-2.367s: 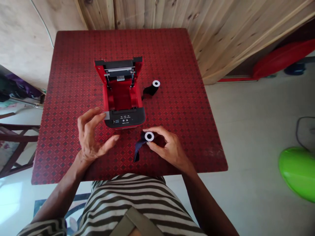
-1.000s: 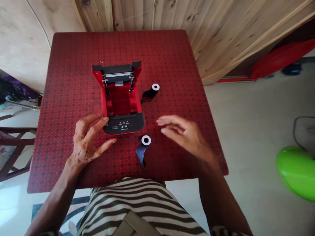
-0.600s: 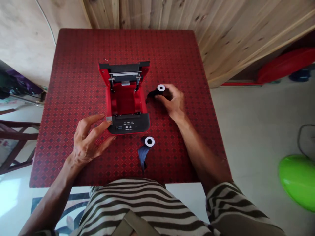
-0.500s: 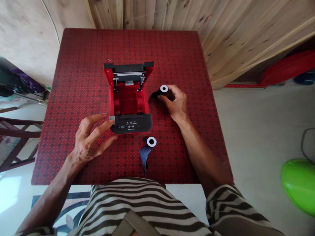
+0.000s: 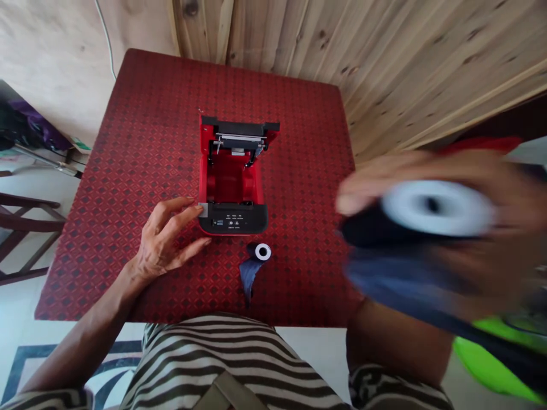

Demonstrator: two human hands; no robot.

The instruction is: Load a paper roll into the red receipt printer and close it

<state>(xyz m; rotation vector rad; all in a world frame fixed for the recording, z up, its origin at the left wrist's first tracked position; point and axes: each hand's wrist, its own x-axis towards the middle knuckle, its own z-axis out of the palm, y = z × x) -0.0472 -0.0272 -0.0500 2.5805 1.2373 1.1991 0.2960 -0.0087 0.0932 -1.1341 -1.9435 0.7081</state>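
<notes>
A red and black label printer [image 5: 233, 219] sits on the table with its lid raised and its red inner bay bare. At its front left corner is my left hand [image 5: 164, 236], fingers spread, the fingertips touching the grey corner piece. My right hand [image 5: 504, 267], smeared by motion, is raised close to the camera at the right. It is shut on a dark ribbon roll [image 5: 371, 225] with a white ring-shaped end, and a loose dark blue strip trails down to the right. A second ribbon roll [image 5: 262, 251] stands in front of the printer, its loose end lying toward me.
The table [image 5: 162, 97] has a red patterned cover. Wooden planks [image 5: 290, 34] line the wall behind it. A dark wooden chair [image 5: 25, 228] stands at the left, and a bright green object [image 5: 487, 364] is on the floor at the right.
My right hand has lifted the ribbon roll from beside the printer, up and right toward the camera. My left hand stays at the printer's corner. The view has shifted slightly.
</notes>
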